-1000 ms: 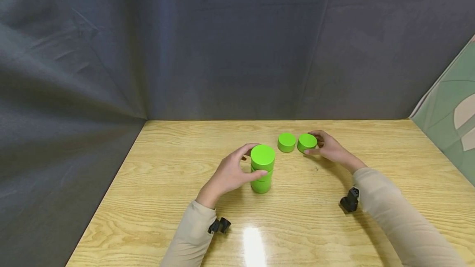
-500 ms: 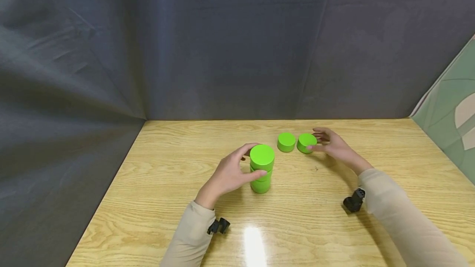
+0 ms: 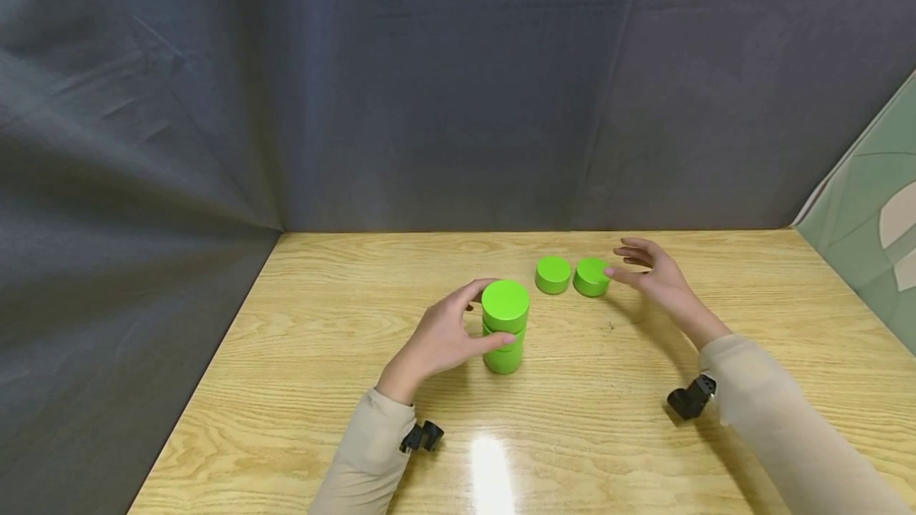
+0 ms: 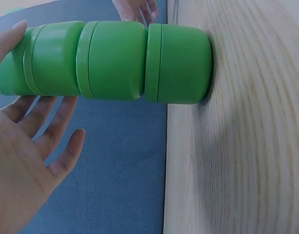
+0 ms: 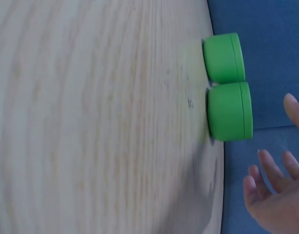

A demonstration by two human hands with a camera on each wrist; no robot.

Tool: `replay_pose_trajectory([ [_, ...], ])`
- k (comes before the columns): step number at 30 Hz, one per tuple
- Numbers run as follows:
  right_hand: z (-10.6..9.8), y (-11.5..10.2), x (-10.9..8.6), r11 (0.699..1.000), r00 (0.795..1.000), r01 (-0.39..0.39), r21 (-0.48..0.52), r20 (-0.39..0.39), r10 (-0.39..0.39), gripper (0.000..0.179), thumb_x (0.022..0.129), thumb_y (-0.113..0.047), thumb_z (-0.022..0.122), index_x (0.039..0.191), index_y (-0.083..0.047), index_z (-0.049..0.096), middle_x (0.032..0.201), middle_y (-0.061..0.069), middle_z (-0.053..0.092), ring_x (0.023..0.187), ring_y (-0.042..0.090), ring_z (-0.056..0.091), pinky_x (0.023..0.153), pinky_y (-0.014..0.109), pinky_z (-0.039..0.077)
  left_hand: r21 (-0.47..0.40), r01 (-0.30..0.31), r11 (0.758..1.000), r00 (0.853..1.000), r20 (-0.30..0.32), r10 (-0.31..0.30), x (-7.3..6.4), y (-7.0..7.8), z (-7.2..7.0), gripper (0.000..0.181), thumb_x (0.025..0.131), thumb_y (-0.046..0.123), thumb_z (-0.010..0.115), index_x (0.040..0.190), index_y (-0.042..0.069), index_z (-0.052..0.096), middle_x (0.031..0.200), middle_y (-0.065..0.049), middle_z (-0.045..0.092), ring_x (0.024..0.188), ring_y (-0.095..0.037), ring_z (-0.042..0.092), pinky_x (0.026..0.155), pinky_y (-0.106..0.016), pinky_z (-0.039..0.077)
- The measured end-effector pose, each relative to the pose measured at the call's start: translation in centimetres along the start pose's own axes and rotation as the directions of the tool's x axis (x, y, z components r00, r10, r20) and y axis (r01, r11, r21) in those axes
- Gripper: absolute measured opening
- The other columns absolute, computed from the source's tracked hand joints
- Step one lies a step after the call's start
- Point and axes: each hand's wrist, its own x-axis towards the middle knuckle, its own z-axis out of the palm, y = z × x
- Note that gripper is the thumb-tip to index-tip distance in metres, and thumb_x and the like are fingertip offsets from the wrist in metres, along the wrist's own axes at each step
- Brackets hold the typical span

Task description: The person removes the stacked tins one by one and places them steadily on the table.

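Head view: my left hand (image 3: 442,332) pinches an upright green stack (image 3: 505,304) between thumb and fingers; my right hand (image 3: 661,280), loosely spread, hovers beside a green tub (image 3: 590,281), a second tub (image 3: 553,276) just beyond.

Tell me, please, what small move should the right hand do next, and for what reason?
Probably bring the right hand across to the green stack to help steady it: the right hand holds nothing, the two separate green containers stand upright on the table, and only the left hand holds the tall stack, near its top.
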Motion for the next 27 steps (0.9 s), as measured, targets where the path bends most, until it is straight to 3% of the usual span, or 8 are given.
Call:
replay_pose_trajectory([
  [9,0.3,-0.7,-1.0,1.0,0.999,-0.007,0.021,-0.054,0.008,0.075,0.096,-0.026,0.068,0.151,0.005,0.028,0.143,0.028,0.046,0.132,0.044,0.04,0.084,0.012,0.04,0.006,0.019,1.0,1.0,0.025,-0.019,0.0,-0.2,0.0,0.072,0.082,0.046,0.08,0.143,0.025,0.049,0.132,0.008,0.058,0.117,-0.019,0.055,0.097,-0.05,0.047],
  [15,0.6,-0.9,-1.7,1.0,0.996,0.012,0.026,-0.09,-0.01,0.073,0.095,-0.027,0.069,0.15,0.004,0.033,0.141,0.026,0.049,0.129,0.038,0.044,0.086,0.016,0.039,0.035,0.05,0.998,0.997,0.049,-0.052,-0.1,-0.4,0.0,0.077,0.081,0.05,0.08,0.146,0.026,0.047,0.136,0.008,0.056,0.121,-0.02,0.054,0.098,-0.046,0.046],
  [20,0.9,-1.3,-2.4,0.999,0.993,0.023,0.036,-0.118,-0.018,0.07,0.094,-0.028,0.071,0.148,0.002,0.037,0.138,0.023,0.051,0.123,0.025,0.048,0.085,0.012,0.04,0.045,0.074,0.996,0.994,0.071,-0.077,0.0,-0.5,0.1,0.082,0.079,0.051,0.08,0.148,0.026,0.044,0.138,0.006,0.055,0.124,-0.025,0.053,0.099,-0.047,0.045],
  [27,1.5,-2.1,-3.4,0.994,0.985,0.083,0.075,-0.159,-0.07,0.064,0.093,-0.023,0.072,0.144,0.003,0.042,0.13,0.009,0.058,0.113,0.007,0.051,0.084,0.011,0.042,0.063,0.09,0.994,0.992,0.088,-0.095,0.1,-0.6,0.1,0.082,0.078,0.052,0.081,0.147,0.024,0.047,0.138,0.007,0.056,0.125,-0.019,0.052,0.102,-0.045,0.043],
])
